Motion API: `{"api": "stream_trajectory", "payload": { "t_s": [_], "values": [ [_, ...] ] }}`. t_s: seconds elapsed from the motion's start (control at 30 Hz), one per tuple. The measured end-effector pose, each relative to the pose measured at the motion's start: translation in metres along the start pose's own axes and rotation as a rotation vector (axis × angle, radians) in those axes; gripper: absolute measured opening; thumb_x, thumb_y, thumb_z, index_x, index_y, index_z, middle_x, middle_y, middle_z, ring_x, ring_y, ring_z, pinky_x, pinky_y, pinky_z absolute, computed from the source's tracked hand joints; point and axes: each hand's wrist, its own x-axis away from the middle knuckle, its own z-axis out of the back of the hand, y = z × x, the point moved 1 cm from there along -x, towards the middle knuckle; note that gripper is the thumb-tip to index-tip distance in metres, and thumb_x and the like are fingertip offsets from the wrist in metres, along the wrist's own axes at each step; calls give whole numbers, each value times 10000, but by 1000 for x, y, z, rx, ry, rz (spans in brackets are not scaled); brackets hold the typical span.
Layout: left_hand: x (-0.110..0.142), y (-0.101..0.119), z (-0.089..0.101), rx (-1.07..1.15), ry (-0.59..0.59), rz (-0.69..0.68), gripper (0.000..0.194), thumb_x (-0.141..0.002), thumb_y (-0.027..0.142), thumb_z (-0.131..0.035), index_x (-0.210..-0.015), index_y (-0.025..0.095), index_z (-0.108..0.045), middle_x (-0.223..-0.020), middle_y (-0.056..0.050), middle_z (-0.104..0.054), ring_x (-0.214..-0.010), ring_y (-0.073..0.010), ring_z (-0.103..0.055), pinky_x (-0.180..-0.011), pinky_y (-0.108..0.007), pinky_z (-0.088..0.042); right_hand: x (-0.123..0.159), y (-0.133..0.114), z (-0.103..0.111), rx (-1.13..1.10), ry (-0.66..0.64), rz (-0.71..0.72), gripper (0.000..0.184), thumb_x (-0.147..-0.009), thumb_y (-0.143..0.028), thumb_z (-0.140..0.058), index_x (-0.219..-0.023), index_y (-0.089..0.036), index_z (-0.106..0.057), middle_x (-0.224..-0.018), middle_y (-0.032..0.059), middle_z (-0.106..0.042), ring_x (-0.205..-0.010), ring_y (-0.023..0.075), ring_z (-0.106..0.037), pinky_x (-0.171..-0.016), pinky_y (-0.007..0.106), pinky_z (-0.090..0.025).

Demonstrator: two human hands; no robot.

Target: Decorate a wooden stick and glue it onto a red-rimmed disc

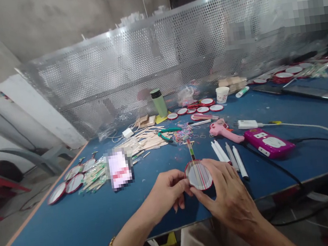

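Note:
A small round red-rimmed disc (199,175) with a pale face is held low over the front edge of the table. Thin coloured lines run down its face, and a flat stick with a green band sticks up from its far rim. My left hand (172,190) pinches the left rim between thumb and finger. Around the right side curl the thumb and fingers of my right hand (226,191). Just beyond the disc lies a heap of coloured rubber bands (185,133), beside green-handled pliers (168,133). White pens (230,156) lie right of my right hand.
A pink glue gun (226,131) and a magenta box (268,142) with cables stand to the right. Wooden sticks (153,137), a blurred-out phone (120,170) and red-rimmed discs (75,183) lie left. Behind are a green bottle (159,103), a paper cup (222,94) and a perforated metal screen (132,63).

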Motion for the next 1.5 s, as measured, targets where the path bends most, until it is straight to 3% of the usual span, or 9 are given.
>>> {"api": "stream_trajectory", "payload": {
  "t_s": [0.2,0.37,0.6,0.77,0.87,1.1,1.3,1.43,1.5],
  "values": [
    [-1,-2,-2,-7,15,-5,329,-749,477,-590,-777,150,-563,-662,-19,-663,-373,-63,-500,-326,-166,-353,1,1,-2,-5,-7,0,512,-915,-421,-589,-1279,-75,-487,-1133,195,-626,-1034,312,-585,-867,483,-504],
    [0,-1,-1,8,25,-7,347,-731,504,-607,-724,160,-561,-502,35,-551,-370,-79,-492,-328,-167,-358,2,0,-2,-17,-12,-10,498,-917,-419,-586,-1263,-73,-492,-1126,194,-625,-1036,310,-585,-854,474,-515],
    [3,2,-1,44,76,10,323,-732,476,-605,-699,157,-567,-473,26,-548,-392,-89,-518,-354,-169,-381,2,1,1,-61,-28,1,595,-911,-497,-587,-1301,-66,-457,-1157,208,-617,-1070,316,-591,-881,490,-525],
    [15,-3,13,52,135,46,317,-704,470,-613,-677,157,-573,-516,12,-587,-381,-83,-510,-343,-180,-385,0,1,4,-63,-11,27,513,-949,-433,-547,-1298,-66,-471,-1223,226,-588,-1177,322,-562,-922,473,-515],
    [31,-11,39,23,261,82,329,-703,488,-610,-703,160,-582,-465,29,-556,-376,-88,-502,-347,-181,-385,-1,1,5,-40,-6,40,464,-959,-417,-532,-1272,-76,-504,-1197,209,-610,-1138,311,-587,-912,457,-512],
    [94,-37,116,-131,714,75,357,-668,519,-628,-732,172,-577,-412,36,-532,-374,-105,-488,-380,-208,-400,-2,2,3,15,63,109,376,-958,-374,-542,-1198,-86,-571,-1126,181,-665,-994,286,-647,-865,422,-502],
    [140,-45,192,-113,1001,72,296,-618,443,-666,-676,164,-586,-441,28,-526,-412,-118,-502,-387,-216,-374,-2,3,3,34,51,147,367,-972,-368,-505,-1184,-78,-580,-1090,186,-676,-958,291,-652,-851,424,-498],
    [153,-47,242,-336,1166,206,170,-737,282,-538,-669,144,-610,-419,22,-521,-411,-118,-500,-387,-206,-364,0,3,3,42,39,149,373,-984,-376,-471,-1177,-78,-582,-1081,182,-680,-957,288,-651,-858,423,-492],
    [153,-49,261,-569,1200,314,225,-808,221,-484,-638,133,-602,-392,27,-504,-399,-112,-493,-397,-200,-369,1,4,2,37,32,142,374,-986,-376,-466,-1183,-80,-580,-1087,178,-680,-961,282,-649,-866,420,-489]
  ]
}}
